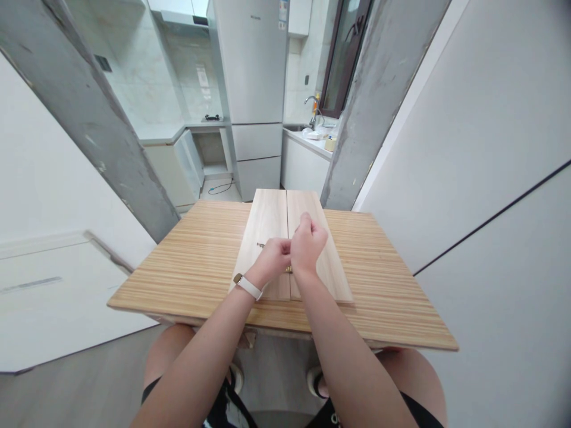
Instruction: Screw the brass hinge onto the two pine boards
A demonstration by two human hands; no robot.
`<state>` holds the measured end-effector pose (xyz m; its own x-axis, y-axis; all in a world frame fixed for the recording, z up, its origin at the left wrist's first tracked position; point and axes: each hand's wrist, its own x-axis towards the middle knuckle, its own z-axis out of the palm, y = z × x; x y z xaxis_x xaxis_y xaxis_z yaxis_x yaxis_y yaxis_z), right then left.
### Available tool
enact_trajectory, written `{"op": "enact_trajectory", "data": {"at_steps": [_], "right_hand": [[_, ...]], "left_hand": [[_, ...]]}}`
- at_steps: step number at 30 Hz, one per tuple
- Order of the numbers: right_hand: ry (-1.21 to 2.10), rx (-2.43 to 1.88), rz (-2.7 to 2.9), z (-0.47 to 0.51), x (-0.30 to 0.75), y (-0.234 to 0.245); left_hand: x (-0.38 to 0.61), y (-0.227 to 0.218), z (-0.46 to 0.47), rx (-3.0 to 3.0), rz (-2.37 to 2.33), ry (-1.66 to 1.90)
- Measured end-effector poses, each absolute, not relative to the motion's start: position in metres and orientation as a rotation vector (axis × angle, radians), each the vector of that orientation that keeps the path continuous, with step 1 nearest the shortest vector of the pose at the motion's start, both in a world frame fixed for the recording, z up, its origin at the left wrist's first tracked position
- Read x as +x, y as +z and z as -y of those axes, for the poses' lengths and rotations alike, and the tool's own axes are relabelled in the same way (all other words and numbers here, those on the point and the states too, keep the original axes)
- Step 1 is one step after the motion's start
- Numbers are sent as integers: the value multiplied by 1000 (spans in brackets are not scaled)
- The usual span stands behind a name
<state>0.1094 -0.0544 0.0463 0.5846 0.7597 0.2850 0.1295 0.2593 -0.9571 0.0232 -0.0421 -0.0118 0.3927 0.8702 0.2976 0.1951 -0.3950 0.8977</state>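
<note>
Two flat, pale wooden boards, the left board (pixel 266 215) and the right board (pixel 305 201), lie side by side at the centre of the frame on a striped, light-brown wooden tabletop (pixel 178 255), with a narrow dark seam between them. The left hand (pixel 273 258), a white-banded watch (pixel 248 286) at its wrist, is over the left board near the seam, fingers bent towards the right hand (pixel 307 242). That one is curled over the right board. Whether either is clamped on something, I cannot tell. A small brass-coloured metal piece (pixel 289 270) shows just below them; a small dark metal piece (pixel 260 245) lies left of the left hand's fingers.
</note>
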Motion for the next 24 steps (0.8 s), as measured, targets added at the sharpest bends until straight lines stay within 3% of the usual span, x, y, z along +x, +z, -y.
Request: {"op": "enact_trajectory", "data": {"at_steps": [4, 10, 13, 17, 24], "right_hand": [[734, -1220, 1054, 43, 128, 49], [1517, -776, 1531, 30, 169, 57], [1692, -653, 1551, 26, 181, 58], [1527, -689, 1470, 29, 179, 53], [677, -1098, 1120, 69, 133, 46]], "left_hand": [[25, -13, 41, 1749, -834, 1051], [24, -11, 38, 1633, -704, 957], [27, -11, 38, 1601, -655, 954], [31, -11, 41, 1594, -707, 1020], [27, -13, 42, 1748, -843, 1062]]}}
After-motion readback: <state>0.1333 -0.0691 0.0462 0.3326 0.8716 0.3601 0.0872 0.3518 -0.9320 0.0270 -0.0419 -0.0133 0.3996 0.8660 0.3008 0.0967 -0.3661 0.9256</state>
